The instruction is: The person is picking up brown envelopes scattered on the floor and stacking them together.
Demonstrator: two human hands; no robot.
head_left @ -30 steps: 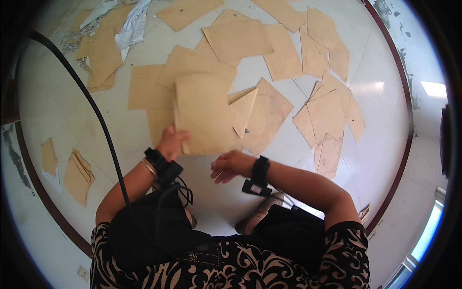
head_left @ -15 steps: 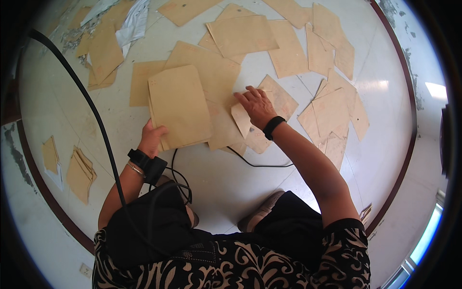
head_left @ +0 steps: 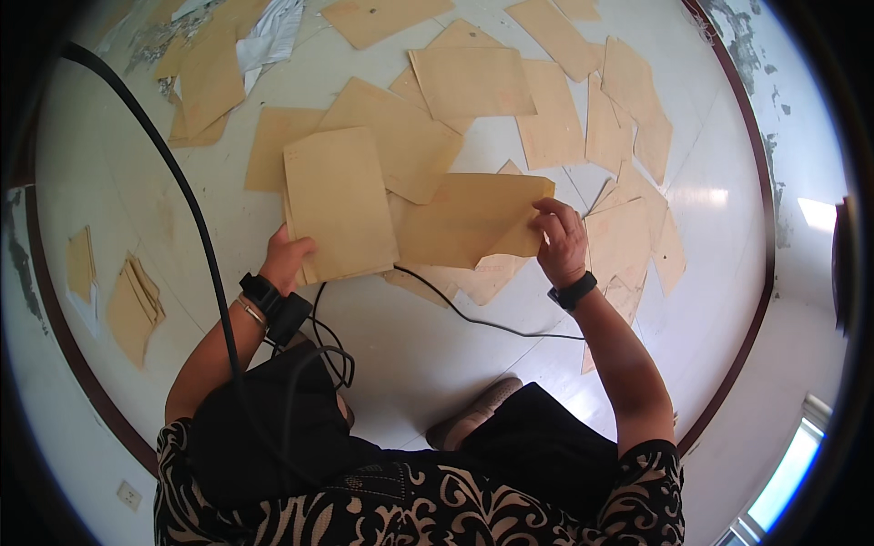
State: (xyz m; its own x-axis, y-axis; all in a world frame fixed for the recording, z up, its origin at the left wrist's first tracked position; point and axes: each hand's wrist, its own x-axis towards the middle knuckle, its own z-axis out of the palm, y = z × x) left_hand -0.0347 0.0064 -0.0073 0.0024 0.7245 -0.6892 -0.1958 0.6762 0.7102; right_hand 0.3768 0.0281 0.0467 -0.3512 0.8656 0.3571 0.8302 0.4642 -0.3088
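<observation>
On the left, my left hand (head_left: 286, 258) is closed round the lower left edge of a small stack of brown paper envelopes (head_left: 340, 202), thumb on top. My right hand (head_left: 563, 242) pinches the right end of another brown envelope (head_left: 469, 215), raised off the floor with its lower edge bent. The left end of this envelope reaches close to the stack; whether they touch, I cannot tell. Below it, a further envelope (head_left: 487, 280) lies partly covered on the floor.
Many more loose brown envelopes (head_left: 473, 82) overlap across the pale tiled floor, ahead and to the right. Small piles (head_left: 135, 305) lie at the far left, white crumpled sheets (head_left: 271, 36) at the upper left. A black cable (head_left: 473, 314) crosses the floor before my feet.
My right hand has moved right and slightly down, taking hold of an envelope and lifting its right end. The left hand keeps its grip on the stack.
</observation>
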